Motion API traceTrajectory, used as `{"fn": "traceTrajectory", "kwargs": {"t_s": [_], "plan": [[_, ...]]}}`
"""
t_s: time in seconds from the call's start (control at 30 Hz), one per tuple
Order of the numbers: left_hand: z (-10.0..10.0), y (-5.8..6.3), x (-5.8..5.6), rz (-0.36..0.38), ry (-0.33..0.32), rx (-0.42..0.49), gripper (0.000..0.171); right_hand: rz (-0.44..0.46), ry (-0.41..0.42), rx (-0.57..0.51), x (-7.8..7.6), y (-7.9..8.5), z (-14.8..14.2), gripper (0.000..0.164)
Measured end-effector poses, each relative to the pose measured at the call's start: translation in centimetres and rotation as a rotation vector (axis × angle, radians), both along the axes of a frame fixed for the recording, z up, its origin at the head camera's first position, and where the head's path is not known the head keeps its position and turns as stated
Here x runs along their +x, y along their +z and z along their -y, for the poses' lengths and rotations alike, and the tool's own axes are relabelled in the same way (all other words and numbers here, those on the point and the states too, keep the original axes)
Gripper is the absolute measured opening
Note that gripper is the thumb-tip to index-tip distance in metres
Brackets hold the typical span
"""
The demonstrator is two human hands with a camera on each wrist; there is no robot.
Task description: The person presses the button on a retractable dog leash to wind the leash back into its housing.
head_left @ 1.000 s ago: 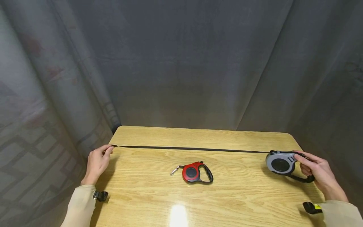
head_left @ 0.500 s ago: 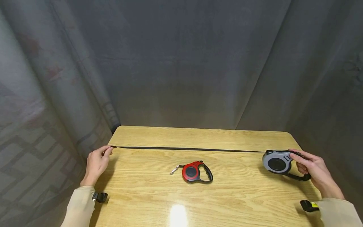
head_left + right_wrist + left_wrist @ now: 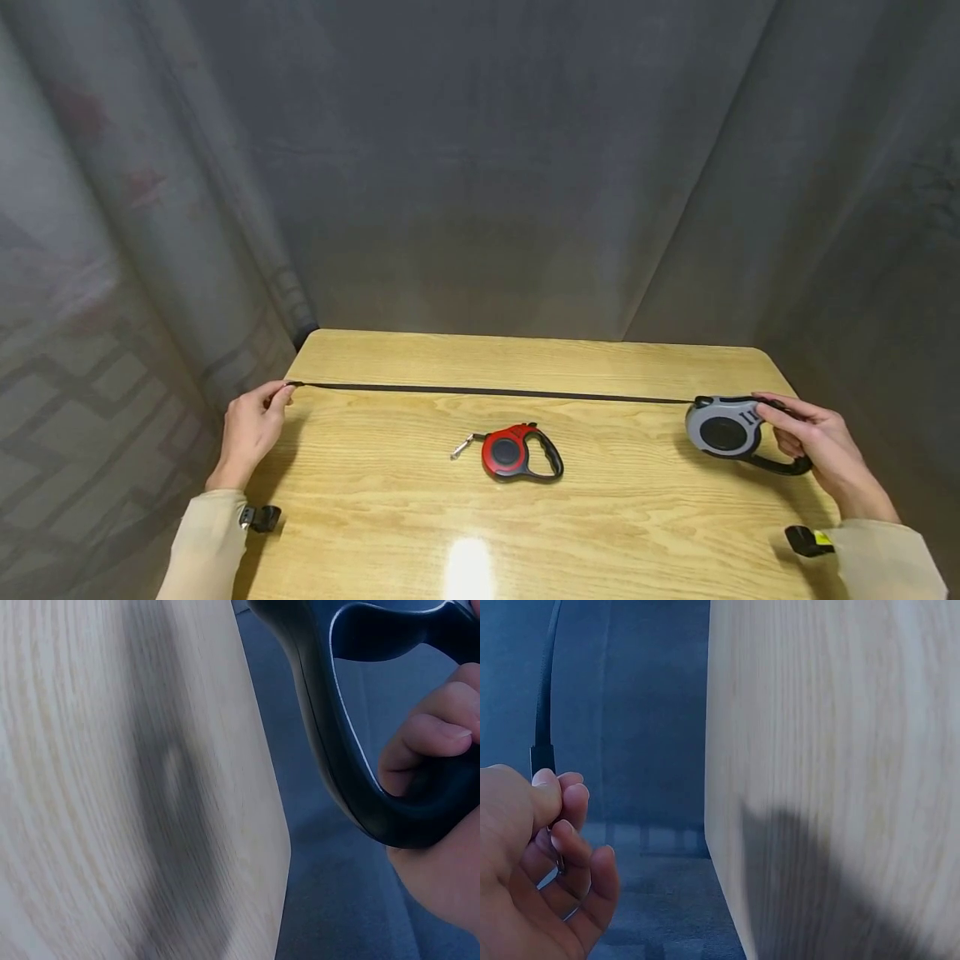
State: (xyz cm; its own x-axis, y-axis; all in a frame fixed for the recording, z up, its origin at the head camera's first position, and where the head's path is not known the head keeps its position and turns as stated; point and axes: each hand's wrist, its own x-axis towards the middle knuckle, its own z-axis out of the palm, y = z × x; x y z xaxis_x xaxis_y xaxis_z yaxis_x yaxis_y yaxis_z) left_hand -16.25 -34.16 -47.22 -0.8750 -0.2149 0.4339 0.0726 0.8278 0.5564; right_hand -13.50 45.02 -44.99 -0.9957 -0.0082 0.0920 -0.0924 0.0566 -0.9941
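A grey and black retractable dog leash (image 3: 723, 429) is held above the right part of the table by my right hand (image 3: 817, 442), whose fingers curl round its black handle (image 3: 352, 780). From its case a black strap (image 3: 487, 391) runs taut leftward across the table. My left hand (image 3: 251, 425) pinches the strap's far end between thumb and fingers; in the left wrist view a bit of metal clip (image 3: 560, 861) shows among the fingers. Between the hands, a red and black retractable leash (image 3: 506, 452) lies on the table, its silver clip (image 3: 461, 448) pointing left.
The wooden table (image 3: 375, 517) has its far edge near a dark grey curtain (image 3: 480, 208). More curtain (image 3: 135, 333) with a brick pattern hangs at the left. Small black wrist cameras, such as the left one (image 3: 264, 518), stick out from both sleeves.
My right hand has moved left with the grey leash, so the stretched strap is somewhat shorter. The left hand has shifted slightly left. The red leash stays in place.
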Motion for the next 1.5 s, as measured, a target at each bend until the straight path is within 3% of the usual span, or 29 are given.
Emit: {"fn": "traceTrajectory", "kwargs": {"t_s": [1.3, 1.5], "plan": [[-1.4, 0.3, -0.2, 0.008, -0.053, -0.013, 0.025, -0.006, 0.024, 0.02, -1.0, -0.3, 1.8, 0.04], [-1.3, 0.5, -0.2, 0.009, -0.057, 0.004, 0.023, -0.008, 0.033, 0.027, -0.5, 0.5, 2.3, 0.039]]}}
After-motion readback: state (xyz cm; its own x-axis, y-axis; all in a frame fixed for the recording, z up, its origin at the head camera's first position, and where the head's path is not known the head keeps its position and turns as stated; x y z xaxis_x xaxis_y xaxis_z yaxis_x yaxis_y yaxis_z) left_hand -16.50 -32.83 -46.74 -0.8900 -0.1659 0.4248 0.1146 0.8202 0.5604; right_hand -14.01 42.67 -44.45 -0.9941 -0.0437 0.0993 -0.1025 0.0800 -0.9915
